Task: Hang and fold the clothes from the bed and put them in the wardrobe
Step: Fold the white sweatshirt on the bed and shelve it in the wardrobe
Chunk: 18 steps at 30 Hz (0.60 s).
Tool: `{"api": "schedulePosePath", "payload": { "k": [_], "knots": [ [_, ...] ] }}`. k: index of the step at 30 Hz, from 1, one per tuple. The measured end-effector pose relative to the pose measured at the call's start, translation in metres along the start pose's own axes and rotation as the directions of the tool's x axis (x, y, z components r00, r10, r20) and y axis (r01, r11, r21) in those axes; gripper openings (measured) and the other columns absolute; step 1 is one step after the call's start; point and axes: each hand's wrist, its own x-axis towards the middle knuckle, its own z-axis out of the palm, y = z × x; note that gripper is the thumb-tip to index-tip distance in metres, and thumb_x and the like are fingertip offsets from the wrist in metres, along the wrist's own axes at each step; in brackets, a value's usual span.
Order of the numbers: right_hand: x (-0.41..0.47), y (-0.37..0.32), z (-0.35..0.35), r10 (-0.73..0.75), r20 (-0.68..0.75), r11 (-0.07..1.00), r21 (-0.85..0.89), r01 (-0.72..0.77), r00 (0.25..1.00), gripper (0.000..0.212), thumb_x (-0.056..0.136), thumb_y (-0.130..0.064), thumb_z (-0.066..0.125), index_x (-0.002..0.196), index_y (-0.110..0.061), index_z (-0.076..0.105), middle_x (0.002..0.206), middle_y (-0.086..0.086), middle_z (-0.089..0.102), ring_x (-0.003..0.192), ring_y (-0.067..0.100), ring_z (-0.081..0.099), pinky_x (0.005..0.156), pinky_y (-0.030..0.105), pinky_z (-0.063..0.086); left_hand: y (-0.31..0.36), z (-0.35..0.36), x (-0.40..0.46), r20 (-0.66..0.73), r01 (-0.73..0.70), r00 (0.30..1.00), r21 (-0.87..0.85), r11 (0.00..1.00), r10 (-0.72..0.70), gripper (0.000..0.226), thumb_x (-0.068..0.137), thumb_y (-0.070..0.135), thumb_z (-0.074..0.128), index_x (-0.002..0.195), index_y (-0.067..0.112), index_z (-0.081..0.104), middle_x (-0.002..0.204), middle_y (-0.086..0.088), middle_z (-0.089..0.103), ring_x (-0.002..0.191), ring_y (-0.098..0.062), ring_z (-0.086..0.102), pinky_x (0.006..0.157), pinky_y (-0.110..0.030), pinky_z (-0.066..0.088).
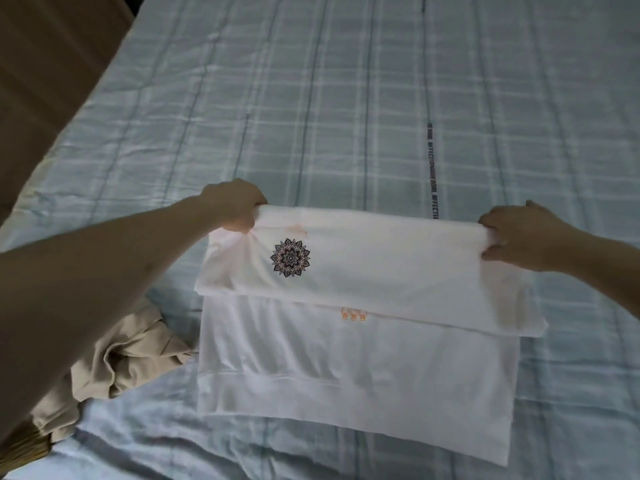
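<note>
Bed (381,98): covered by a pale blue-green checked spread with dark lengthwise stripes, one stripe bearing small printed lettering; it fills nearly the whole view. White T-shirt (363,327): lies in the lower middle of the bed, partly folded, its far portion doubled back toward the viewer over the near portion, so that the upper layer overlaps the lower one and leaves the hemmed end flat on the spread. Beige garment (131,358): crumpled heap on the bed just left of the T-shirt, near its left edge. Left hand (235,206): fingers curled round the far left corner of the fold, gripping the cloth. Right hand (516,233): fingers and thumb pinching the far right corner of the same fold. Mandala print (290,258): dark round motif on the upper layer, near the left hand. Orange marking (353,315): small, at the edge where the upper layer meets the lower.
</note>
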Motion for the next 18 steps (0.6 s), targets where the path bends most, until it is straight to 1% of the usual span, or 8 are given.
{"api": "schedulePosePath", "payload": {
  "k": [1,3,5,7,11,15,17,18],
  "knots": [
    [-0.003,0.005,-0.004,-0.004,-0.022,0.998,0.065,0.006,1.000,0.025,0.080,-0.028,0.073,0.098,-0.022,0.056,0.108,0.006,0.064,0.090,0.024,0.054,0.093,0.041,0.044,-0.003,-0.008,-0.002,-0.046,0.006,0.999,-0.050,0.999,-0.008,0.033,0.074,0.007,0.066,0.093,0.034,0.062,0.101,0.003,0.063,0.104,-0.026,0.059,0.069,-0.035,0.038],
    [-0.010,0.013,-0.015,0.009,-0.086,0.983,0.183,0.007,0.996,0.022,0.080,-0.017,0.073,0.087,-0.019,0.053,0.093,0.010,0.066,0.077,0.024,0.049,0.072,0.036,0.043,-0.007,-0.021,-0.006,-0.152,-0.019,0.988,-0.123,0.992,0.000,0.031,0.075,0.005,0.061,0.087,0.034,0.058,0.099,0.001,0.063,0.102,-0.029,0.059,0.069,-0.036,0.041],
    [-0.021,0.019,-0.024,0.025,-0.193,0.968,0.248,0.025,0.981,0.024,0.078,-0.012,0.073,0.083,-0.021,0.051,0.082,0.005,0.060,0.074,0.024,0.049,0.066,0.035,0.039,-0.012,-0.033,-0.012,-0.275,-0.123,0.958,-0.129,0.984,0.083,0.029,0.077,0.005,0.058,0.094,0.029,0.059,0.104,0.000,0.062,0.104,-0.029,0.056,0.073,-0.038,0.043],
    [-0.038,0.020,-0.029,0.032,-0.282,0.974,0.225,0.034,0.959,0.026,0.075,-0.015,0.075,0.081,-0.024,0.051,0.075,-0.004,0.053,0.070,0.025,0.051,0.062,0.036,0.042,-0.017,-0.037,-0.026,-0.338,-0.245,0.921,-0.113,0.963,0.194,0.029,0.080,0.007,0.059,0.102,0.026,0.058,0.103,0.001,0.058,0.103,-0.027,0.055,0.072,-0.038,0.043],
    [-0.087,0.008,-0.005,-0.123,-0.353,0.982,0.089,0.164,0.927,0.048,0.060,-0.021,0.083,0.085,-0.032,0.044,0.076,-0.012,0.049,0.060,0.024,0.062,0.048,0.028,0.043,-0.029,-0.007,-0.067,-0.337,-0.450,0.843,-0.015,0.893,0.419,0.048,0.077,0.008,0.068,0.109,0.035,0.044,0.098,0.007,0.052,0.093,-0.020,0.060,0.062,-0.031,0.047],
    [-0.134,-0.012,0.037,-0.278,-0.321,0.956,-0.002,0.293,0.906,0.055,0.052,-0.020,0.090,0.094,-0.027,0.055,0.088,-0.004,0.059,0.061,0.021,0.066,0.035,0.028,0.043,-0.038,0.047,-0.099,-0.353,-0.538,0.728,0.236,0.809,0.588,0.081,0.041,0.001,0.086,0.107,0.027,0.048,0.089,-0.002,0.062,0.067,-0.024,0.065,0.048,-0.029,0.052],
    [-0.151,-0.024,0.058,-0.273,-0.260,0.957,0.023,0.289,0.926,0.064,0.047,-0.011,0.088,0.100,-0.027,0.055,0.090,-0.004,0.054,0.057,0.017,0.063,0.031,0.027,0.038,-0.036,0.071,-0.112,-0.257,-0.551,0.754,0.254,0.795,0.604,0.085,0.036,0.004,0.087,0.106,0.031,0.046,0.087,0.002,0.061,0.065,-0.021,0.062,0.050,-0.029,0.051],
    [-0.157,-0.031,0.071,-0.252,-0.220,0.961,0.059,0.271,0.942,0.071,0.046,-0.007,0.085,0.105,-0.028,0.053,0.091,-0.005,0.049,0.055,0.015,0.059,0.031,0.024,0.035,-0.033,0.083,-0.118,-0.163,-0.557,0.783,0.249,0.793,0.601,0.083,0.042,0.009,0.086,0.108,0.033,0.043,0.093,0.005,0.060,0.071,-0.018,0.062,0.055,-0.029,0.050]
  ]
}}
